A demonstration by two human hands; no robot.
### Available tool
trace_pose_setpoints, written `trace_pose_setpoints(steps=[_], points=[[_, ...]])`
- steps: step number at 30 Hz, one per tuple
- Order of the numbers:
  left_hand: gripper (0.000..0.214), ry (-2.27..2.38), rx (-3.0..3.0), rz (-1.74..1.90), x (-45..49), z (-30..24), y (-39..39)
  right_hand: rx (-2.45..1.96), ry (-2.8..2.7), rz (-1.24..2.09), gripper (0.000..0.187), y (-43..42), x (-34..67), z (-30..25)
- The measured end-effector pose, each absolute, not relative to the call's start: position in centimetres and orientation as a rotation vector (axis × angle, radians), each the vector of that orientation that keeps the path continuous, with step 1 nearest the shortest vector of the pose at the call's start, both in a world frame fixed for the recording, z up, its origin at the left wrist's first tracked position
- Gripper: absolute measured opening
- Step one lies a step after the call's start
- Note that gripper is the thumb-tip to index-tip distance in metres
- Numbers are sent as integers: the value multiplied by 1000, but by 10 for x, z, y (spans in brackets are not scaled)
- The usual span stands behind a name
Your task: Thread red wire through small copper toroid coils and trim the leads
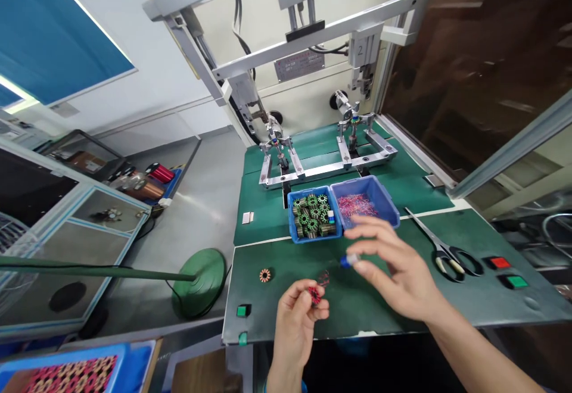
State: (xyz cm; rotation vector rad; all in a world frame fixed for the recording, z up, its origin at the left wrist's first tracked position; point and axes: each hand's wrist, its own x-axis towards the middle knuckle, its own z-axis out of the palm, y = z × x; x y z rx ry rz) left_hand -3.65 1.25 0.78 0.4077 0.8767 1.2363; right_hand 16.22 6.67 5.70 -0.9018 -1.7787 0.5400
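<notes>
Pinching red wound core point(315, 295) in left hand point(295, 321); right hand point(397, 268) gripping blue-tipped tool point(348, 260); scissors point(442, 244) nearby.

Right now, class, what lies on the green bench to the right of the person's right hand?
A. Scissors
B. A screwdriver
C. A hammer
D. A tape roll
A: scissors lie flat on the bench, blades pointing away toward the bins, to the right of the right hand and beside the red button.
</notes>
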Motion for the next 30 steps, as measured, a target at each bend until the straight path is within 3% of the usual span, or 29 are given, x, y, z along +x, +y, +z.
trace_pose_setpoints(steps=[4, 9, 16, 18, 24, 30], points=[[37, 931, 370, 1323, -46, 7, 15, -1035, -1834, 148, 15, 109, 142, 39], [38, 831, 375, 1360, -46, 17, 18, -1150, -1918, 104, 18, 103, 130, 29], [22, 660, 426, 1274, -18, 29, 16, -952, -1580, 846, 22, 30, 129, 34], [18, 620, 431, 1232, -10, 29, 13, -953, -1443, 890, 13, 24, 125, 34], [15, 529, 444, 1164, -4, 31, 3, -929, -1324, 802, 12, 27, 137, 52], [19, 442, 409, 1128, -3, 29, -2, -746, -1502, 1158, 36, 31, 151, 44]])
